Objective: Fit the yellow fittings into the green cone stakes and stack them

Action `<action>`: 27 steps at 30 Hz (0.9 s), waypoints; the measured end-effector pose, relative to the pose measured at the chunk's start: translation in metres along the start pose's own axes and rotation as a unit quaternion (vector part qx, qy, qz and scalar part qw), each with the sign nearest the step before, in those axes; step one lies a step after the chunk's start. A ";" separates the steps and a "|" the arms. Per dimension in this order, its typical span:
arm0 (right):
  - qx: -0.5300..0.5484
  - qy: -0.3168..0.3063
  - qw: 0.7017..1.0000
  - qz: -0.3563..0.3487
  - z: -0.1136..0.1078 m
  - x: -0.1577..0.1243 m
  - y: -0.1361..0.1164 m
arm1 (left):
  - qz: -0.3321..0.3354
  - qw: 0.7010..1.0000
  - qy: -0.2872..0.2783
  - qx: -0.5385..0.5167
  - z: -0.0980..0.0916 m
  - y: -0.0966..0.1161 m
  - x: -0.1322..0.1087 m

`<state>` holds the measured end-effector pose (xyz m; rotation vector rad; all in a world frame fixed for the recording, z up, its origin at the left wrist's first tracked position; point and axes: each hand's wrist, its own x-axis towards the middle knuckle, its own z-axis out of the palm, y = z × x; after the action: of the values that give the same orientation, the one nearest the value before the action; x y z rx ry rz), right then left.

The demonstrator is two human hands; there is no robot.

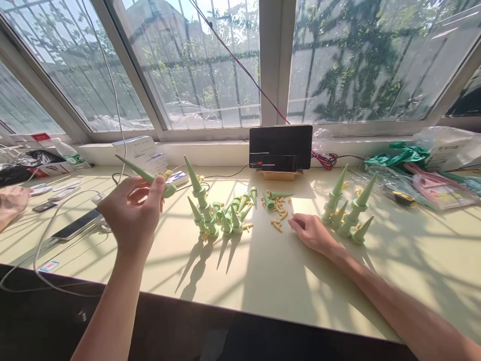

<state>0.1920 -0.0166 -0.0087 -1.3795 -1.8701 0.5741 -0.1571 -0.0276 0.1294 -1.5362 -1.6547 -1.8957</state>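
Note:
My left hand (133,210) is closed around a green plastic spike (136,169), raised above the table with its point to the upper left. A small yellow piece (168,174) sticks up from the spike near my thumb. Resting on the table, my right hand (310,231) has its fingers pressed together beside a pile of small yellow pieces (278,206); what they hold, if anything, is hidden. Between my hands stand several green spikes (201,198), points up, with other green parts (235,203) lying against them. Another upright group of spikes (355,213) is right of my right hand.
A black tablet (280,143) with a phone (279,163) before it stands at the back. Left are a phone (77,224), cables and another person's hand (13,203). At the right lie a green plastic bag (398,156) and a pink-edged package (439,185).

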 end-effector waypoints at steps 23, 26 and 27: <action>0.009 -0.008 1.000 0.009 -0.001 0.000 -0.002 | -0.020 0.992 -0.118 0.042 0.023 -0.034 -0.024; 0.005 -0.009 1.000 0.010 -0.001 0.000 -0.002 | -0.021 0.988 -0.148 0.046 0.024 -0.039 -0.030; 0.005 -0.009 1.000 0.009 -0.001 0.000 -0.002 | -0.019 0.987 -0.152 0.048 0.025 -0.040 -0.032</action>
<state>0.1914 -0.0177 -0.0071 -1.3914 -1.8689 0.6061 -0.1575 -0.0077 0.0757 -1.8385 -1.8796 -1.6344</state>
